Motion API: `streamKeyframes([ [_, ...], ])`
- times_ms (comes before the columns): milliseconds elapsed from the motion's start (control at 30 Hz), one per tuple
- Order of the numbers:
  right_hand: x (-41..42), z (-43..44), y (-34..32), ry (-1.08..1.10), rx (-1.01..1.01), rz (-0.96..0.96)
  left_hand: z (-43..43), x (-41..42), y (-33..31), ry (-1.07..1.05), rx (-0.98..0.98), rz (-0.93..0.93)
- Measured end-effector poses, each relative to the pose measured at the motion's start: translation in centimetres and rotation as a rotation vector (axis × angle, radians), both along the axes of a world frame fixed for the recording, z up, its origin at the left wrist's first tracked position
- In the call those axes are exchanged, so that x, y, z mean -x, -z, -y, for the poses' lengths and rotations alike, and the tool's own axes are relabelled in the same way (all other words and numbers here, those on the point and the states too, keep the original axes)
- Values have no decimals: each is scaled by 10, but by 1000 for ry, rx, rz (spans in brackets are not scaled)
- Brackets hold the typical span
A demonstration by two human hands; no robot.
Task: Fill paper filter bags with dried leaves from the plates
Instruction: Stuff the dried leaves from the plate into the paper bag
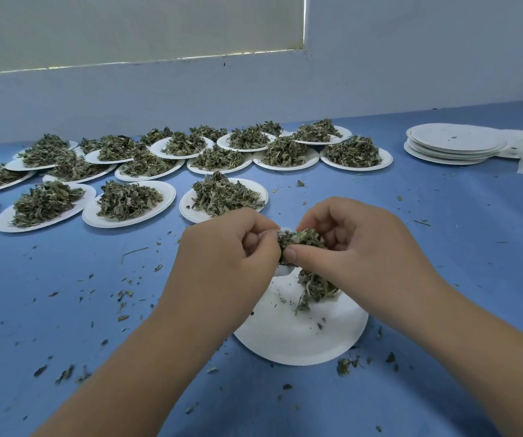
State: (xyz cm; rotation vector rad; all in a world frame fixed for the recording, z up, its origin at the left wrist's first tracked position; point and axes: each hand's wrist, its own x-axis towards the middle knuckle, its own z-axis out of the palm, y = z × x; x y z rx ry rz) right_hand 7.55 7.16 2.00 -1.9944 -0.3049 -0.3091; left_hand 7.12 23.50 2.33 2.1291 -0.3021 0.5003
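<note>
Many leaf-heaped plates [129, 204], empty stack [454, 146] aside

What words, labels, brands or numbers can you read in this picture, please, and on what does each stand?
No readable text anywhere in this view.
The leaf-filled plates, the stack of empty plates, the near plate and the blue table are plain.
The filter bag, pinched by the left hand while the right hand holds dried leaves, is mostly hidden; its visible part shows no print.
</note>
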Motion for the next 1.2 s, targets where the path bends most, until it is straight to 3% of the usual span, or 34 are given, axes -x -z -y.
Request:
streamKeyframes([
  [567,6,-6,-3,22,46,8,4,0,2,6,26,4],
  [833,9,-5,-6,62,149,-32,7,1,1,-2,135,-23],
  [1033,10,-2,-9,63,223,-58,9,3,4,-15,5,76],
  [1200,16,-6,-9,45,282,32,11,5,4,49,-73,103],
])
